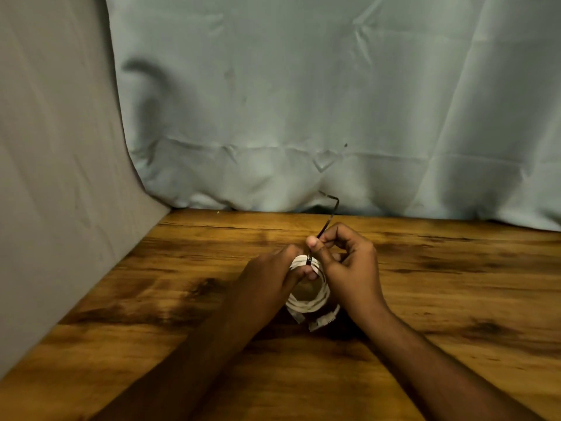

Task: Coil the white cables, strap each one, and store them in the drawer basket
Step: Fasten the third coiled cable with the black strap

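Observation:
A white cable [312, 302] is wound into a small coil and held just above the wooden table [455, 284]. My left hand [270, 278] grips the coil's top left. A thin black strap [326, 221] wraps the coil's top, and its free tail sticks up and away with a bent tip. My right hand [349, 259] pinches that tail between thumb and fingers just above the coil. Two white connector ends [323, 322] hang below the coil. No drawer or basket is in view.
A pale blue-grey cloth [303, 101] hangs behind the table's far edge. A grey cloth [54, 177] covers the left side down to the table's left edge.

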The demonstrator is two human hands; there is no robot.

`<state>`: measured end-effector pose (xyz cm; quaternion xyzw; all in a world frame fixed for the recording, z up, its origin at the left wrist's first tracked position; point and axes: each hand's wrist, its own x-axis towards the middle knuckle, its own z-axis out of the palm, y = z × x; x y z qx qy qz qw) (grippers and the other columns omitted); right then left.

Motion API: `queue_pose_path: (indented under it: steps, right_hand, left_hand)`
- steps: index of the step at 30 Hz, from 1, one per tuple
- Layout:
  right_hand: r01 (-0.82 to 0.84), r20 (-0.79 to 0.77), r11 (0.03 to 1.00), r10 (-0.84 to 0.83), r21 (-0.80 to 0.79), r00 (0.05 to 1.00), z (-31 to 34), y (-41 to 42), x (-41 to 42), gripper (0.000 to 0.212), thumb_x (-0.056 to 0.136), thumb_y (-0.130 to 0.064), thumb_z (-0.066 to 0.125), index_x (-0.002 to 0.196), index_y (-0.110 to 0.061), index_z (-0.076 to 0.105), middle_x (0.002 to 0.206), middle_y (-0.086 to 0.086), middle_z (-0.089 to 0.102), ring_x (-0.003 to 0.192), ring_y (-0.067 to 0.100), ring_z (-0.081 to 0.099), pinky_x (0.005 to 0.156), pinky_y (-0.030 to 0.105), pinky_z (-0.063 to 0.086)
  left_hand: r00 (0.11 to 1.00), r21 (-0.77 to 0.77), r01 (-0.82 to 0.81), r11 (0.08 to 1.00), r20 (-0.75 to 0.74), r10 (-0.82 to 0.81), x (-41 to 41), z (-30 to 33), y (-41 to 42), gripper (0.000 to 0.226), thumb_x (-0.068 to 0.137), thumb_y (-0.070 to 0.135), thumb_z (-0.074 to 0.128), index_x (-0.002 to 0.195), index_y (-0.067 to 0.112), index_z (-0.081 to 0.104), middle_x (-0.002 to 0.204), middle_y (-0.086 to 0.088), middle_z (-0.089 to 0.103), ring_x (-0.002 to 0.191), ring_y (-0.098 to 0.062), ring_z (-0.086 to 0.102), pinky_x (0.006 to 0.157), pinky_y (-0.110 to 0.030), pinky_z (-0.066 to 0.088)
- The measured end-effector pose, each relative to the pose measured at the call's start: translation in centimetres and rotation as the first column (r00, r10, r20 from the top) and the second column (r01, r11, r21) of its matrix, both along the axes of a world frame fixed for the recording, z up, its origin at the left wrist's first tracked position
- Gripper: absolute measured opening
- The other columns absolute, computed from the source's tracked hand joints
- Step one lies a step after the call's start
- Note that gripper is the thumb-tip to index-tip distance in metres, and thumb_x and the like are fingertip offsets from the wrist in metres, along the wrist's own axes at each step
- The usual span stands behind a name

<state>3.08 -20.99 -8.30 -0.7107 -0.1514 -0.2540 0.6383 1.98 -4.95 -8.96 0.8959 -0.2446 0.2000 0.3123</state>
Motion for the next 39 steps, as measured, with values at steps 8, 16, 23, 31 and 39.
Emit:
queue_pose_path:
  steps: [8, 16, 23, 31, 39]
  right_hand:
    - [-0.1, -0.25, 0.98, 0.141, 0.171, 0.958, 0.4, -0.2, 0.2, 0.026, 0.092, -0.015, 0.076, 0.069, -0.02, 0.066, 0.071, 0.007, 0.068, 0.067, 0.019, 0.064, 0.067, 0.035, 0.054]
    - [-0.245, -0.533, 0.811, 0.545, 0.532, 0.647, 1.3, -1.0, 0.2, 0.004, 0.079, -0.003, 0.068, 0.076, -0.005, 0.067, 0.068, 0.012, 0.065, 0.05, 0.017, 0.06, 0.043, 0.025, 0.049]
    - [-0.277, -0.658, 0.88, 0.474, 0.387, 0.586, 0.2, -1.1, 0.8, 0.032, 0.073, -0.024, 0.076, 0.098, -0.003, 0.078, 0.096, 0.017, 0.078, 0.083, 0.035, 0.075, 0.076, 0.042, 0.063]
    - [-0.262, -0.15, 0.959, 0.244, -0.111, 0.958, -0.8, 0.2, -0.3, 0.012, 0.098, -0.01, 0.067, 0.107, -0.014, 0.059, 0.084, 0.004, 0.072, 0.072, 0.015, 0.07, 0.061, 0.034, 0.057]
    - [0.024, 0.075, 0.875, 0.015, -0.484, 0.997, -0.9, 0.1, -0.6, 0.011, 0.098, -0.036, 0.063, 0.103, -0.034, 0.053, 0.082, -0.016, 0.067, 0.07, 0.008, 0.066, 0.057, 0.04, 0.054]
  left_hand:
    - [0.992, 0.142, -0.069, 0.987, 0.114, 0.053, -0.3, 0.7, 0.5, 0.041, 0.098, 0.053, 0.036, 0.125, 0.03, 0.057, 0.111, 0.01, 0.069, 0.095, -0.017, 0.054, 0.079, -0.028, 0.038]
    - [0.992, 0.152, -0.006, 0.988, 0.125, -0.013, -0.9, 0.7, -0.1, 0.034, 0.097, 0.059, 0.027, 0.127, 0.046, 0.038, 0.117, 0.016, 0.067, 0.098, -0.016, 0.058, 0.087, -0.038, 0.046]
    - [0.987, 0.097, -0.017, 0.995, 0.161, 0.002, -0.1, 0.0, -0.4, 0.032, 0.101, 0.051, 0.032, 0.129, 0.042, 0.042, 0.118, 0.012, 0.067, 0.1, -0.016, 0.061, 0.087, -0.038, 0.045]
    - [0.996, -0.084, -0.054, 0.995, 0.071, 0.06, 1.2, -0.7, 1.5, 0.032, 0.095, 0.055, 0.041, 0.119, 0.039, 0.054, 0.096, 0.012, 0.07, 0.083, -0.008, 0.065, 0.071, -0.031, 0.049]
    - [0.992, -0.077, -0.125, 0.989, 0.004, 0.125, 2.0, -1.4, 1.5, 0.031, 0.1, 0.044, 0.049, 0.11, 0.019, 0.065, 0.095, 0.002, 0.069, 0.085, -0.016, 0.064, 0.074, -0.036, 0.049]
